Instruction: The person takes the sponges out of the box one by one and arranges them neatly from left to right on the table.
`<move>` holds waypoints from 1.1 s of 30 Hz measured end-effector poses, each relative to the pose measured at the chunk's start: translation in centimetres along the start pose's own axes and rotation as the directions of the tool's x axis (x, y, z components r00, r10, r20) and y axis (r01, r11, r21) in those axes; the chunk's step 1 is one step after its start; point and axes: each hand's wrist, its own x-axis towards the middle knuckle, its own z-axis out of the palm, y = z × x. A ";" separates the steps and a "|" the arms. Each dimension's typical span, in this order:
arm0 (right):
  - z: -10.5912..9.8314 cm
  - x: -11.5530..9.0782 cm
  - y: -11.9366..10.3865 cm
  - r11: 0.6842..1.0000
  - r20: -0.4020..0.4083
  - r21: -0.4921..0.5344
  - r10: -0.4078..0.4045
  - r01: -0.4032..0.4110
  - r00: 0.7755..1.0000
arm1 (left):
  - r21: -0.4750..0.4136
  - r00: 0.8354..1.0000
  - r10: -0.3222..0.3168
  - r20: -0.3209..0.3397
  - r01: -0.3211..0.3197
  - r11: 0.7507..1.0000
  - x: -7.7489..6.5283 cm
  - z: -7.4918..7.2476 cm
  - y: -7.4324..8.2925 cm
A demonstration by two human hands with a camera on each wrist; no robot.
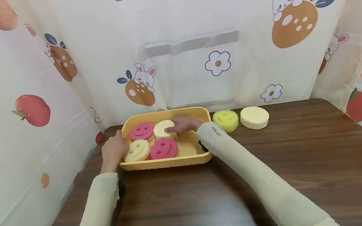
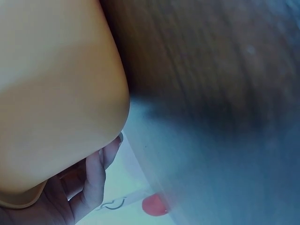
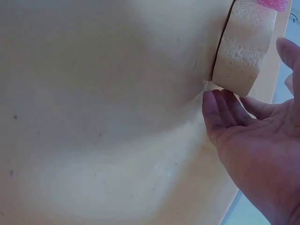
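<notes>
At the tray's left end, my left hand grips the wall of the yellow plastic tray, its fingers bent against the outside in the left wrist view. My right hand reaches inside the tray to a round cream sponge. In the right wrist view its fingertips are right at the end of that sponge, with the thumb spread apart. Beside it in the tray lie a pink smiley sponge, a cream smiley sponge and another, front pink smiley sponge.
Right of the tray, a yellow smiley sponge and a round cream sponge lie on the dark wooden table. A printed curtain hangs behind the table and along both sides.
</notes>
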 end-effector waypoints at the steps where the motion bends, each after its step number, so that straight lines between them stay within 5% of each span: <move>1: 0.0 0.0 0.0 1.000 0.000 -0.005 0.000 0.000 1.000 | 0.001 1.000 0.001 0.001 -0.001 1.000 0.1 0.1 0.0; 33: 0.0 -0.2 -0.4 0.981 -0.053 0.074 0.186 -0.182 0.981 | 0.005 1.000 -0.009 0.027 0.009 1.000 0.3 0.1 -0.1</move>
